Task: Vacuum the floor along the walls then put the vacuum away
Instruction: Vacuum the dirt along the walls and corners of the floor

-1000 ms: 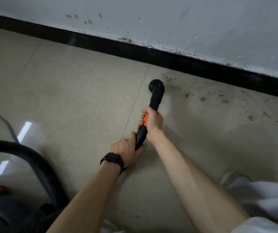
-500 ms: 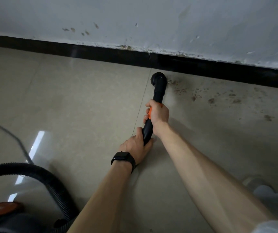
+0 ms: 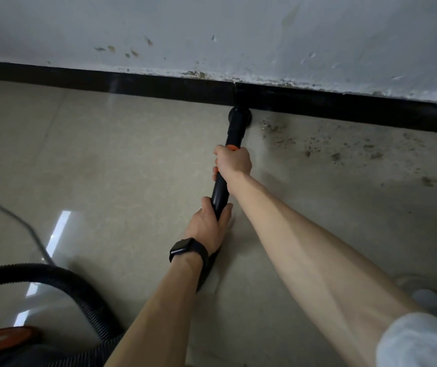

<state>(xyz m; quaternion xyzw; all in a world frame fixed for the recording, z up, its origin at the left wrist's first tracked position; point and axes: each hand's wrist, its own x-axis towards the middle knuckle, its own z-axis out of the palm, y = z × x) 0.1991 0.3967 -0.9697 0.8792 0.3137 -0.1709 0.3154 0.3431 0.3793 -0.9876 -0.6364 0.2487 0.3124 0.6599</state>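
A black vacuum wand (image 3: 220, 193) with an orange band runs from my hands toward the wall. Its round brush head (image 3: 238, 116) sits on the beige tile floor, touching the black baseboard (image 3: 344, 108). My right hand (image 3: 233, 161) grips the wand near the orange band. My left hand (image 3: 208, 225), with a black watch on the wrist, grips the wand's lower end. Brown dirt specks (image 3: 336, 154) lie on the floor to the right of the head. The ribbed black hose (image 3: 61, 276) curves to the vacuum body (image 3: 3, 337) at the bottom left.
A grey power cord (image 3: 13, 215) trails across the floor at the left. The white wall (image 3: 212, 30) above the baseboard is stained and chipped. My shoe (image 3: 418, 287) shows at the lower right, beside my white sleeve (image 3: 421, 343).
The brush head has slid forward across the tile until it meets the baseboard. Both hands moved with the wand toward the wall.
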